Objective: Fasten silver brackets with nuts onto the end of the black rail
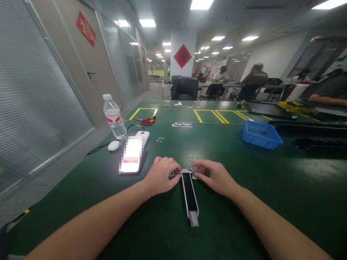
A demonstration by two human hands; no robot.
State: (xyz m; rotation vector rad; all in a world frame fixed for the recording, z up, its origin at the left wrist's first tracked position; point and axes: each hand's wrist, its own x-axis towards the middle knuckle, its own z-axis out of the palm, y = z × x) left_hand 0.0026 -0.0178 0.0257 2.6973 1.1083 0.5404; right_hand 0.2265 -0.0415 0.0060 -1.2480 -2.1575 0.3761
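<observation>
On the green table in front of me lies a long flat black piece with a white rim (190, 195). A short silver tab (194, 219) sticks out of its near end. A rod-like metal part (186, 171) crosses its far end. My left hand (164, 175) is closed around the left end of this part, a dark grey perforated piece (173, 174). My right hand (215, 176) pinches the right end, where a small silver bracket (194, 174) shows in part between the fingers. How the pieces join is too small to tell.
Left of me are a lit phone (131, 155), a white mouse-shaped object (113, 145), a water bottle (114, 117) and red-handled scissors (148, 121). Beyond my hands lie several small metal rings (159, 139) and thin metal pieces (181, 125). A blue bin (260, 135) stands to the right.
</observation>
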